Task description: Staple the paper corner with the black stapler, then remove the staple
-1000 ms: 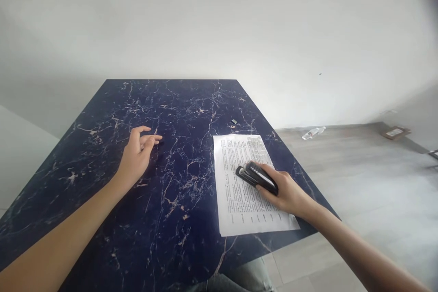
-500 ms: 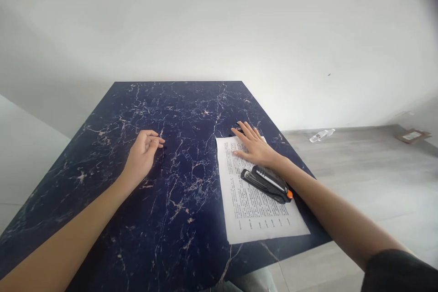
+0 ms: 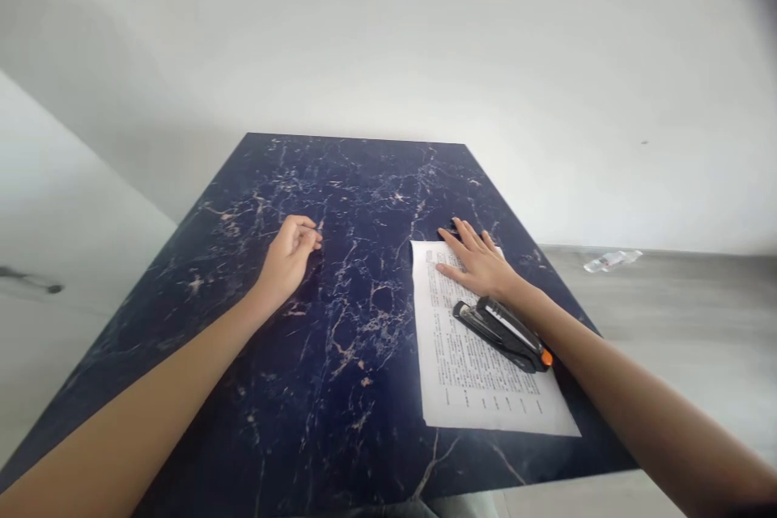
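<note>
My right hand (image 3: 479, 263) lies flat with fingers spread over the far end of a printed paper sheet (image 3: 440, 372). Its fingertips reach past the sheet onto the table. A black stapler (image 3: 503, 336) with an orange end rests aslant on the paper, just below my right wrist and beside the forearm. My left hand (image 3: 295, 251) is on the dark blue marbled table (image 3: 358, 299), well to the left of the sheet. Its fingers are loosely bent, with a small gap to the thumb, and I see nothing in them.
A white wall (image 3: 388, 32) stands behind the table's far edge. On the grey floor (image 3: 680, 324) to the right lies a clear plastic wrapper (image 3: 613, 261). A dark thin object (image 3: 36, 279) shows at the left, partly cut off.
The view has turned left, so the table, paper and hands appear farther right. My left fingers look slightly more bent. My right hand stays flat on the sheet.
</note>
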{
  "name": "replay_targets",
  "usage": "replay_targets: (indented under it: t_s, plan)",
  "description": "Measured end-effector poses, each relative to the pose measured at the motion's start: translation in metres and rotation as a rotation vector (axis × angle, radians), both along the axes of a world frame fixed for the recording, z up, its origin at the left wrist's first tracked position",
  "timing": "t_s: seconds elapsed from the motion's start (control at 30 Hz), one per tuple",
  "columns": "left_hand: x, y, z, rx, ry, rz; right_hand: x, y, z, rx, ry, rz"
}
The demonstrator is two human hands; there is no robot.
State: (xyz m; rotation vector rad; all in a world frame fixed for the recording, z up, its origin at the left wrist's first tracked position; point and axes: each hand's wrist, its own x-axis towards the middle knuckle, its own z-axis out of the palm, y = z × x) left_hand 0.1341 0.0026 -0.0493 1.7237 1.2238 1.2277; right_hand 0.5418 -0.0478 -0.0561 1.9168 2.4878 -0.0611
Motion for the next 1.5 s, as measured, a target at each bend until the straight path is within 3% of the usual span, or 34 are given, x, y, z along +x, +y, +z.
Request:
replay_targets:
  t_s: [0.13,0.27,0.37,0.43,0.5,0.6,0.73,0.87,1.13,1.3,1.43,1.5]
  plan:
    - [-0.019,0.017,-0.003,0.055,-0.012,0.032,-0.024,0.011,-0.013,0.047,0.009,0.046]
    - [-0.07,0.047,0.0,0.091,-0.065,0.244,-0.087,0.02,-0.009,0.053,0.062,0.145]
    - [-0.113,0.062,0.006,0.056,-0.36,0.508,-0.153,0.025,0.001,0.013,0.1,0.239]
    - [-0.135,0.065,0.011,0.016,-0.61,0.609,-0.2,0.032,0.005,0.0,0.128,0.249]
    - [-0.15,0.063,0.016,-0.033,-0.802,0.588,-0.244,0.041,0.007,-0.03,0.157,0.233]
    - [-0.162,0.056,0.021,-0.077,-0.94,0.447,-0.297,0.056,0.008,-0.079,0.191,0.206]
    - [-0.168,0.05,0.023,-0.07,-1.061,0.336,-0.341,0.071,0.014,-0.07,0.207,0.233]
    - [-0.171,0.053,0.02,-0.073,-1.146,0.286,-0.356,0.079,0.018,-0.05,0.225,0.268]
    - [-0.161,0.053,0.018,-0.173,-1.224,0.284,-0.349,0.076,0.009,0.012,0.27,0.309]
    - [-0.157,0.056,0.01,-0.205,-1.22,0.172,-0.35,0.08,0.008,-0.035,0.214,0.304]
    - [-0.144,0.045,0.016,-0.103,-1.02,0.187,-0.349,0.074,0.013,-0.048,0.2,0.342]
    - [-0.14,0.032,0.029,-0.099,-0.724,0.139,-0.346,0.072,0.013,-0.046,0.217,0.343]
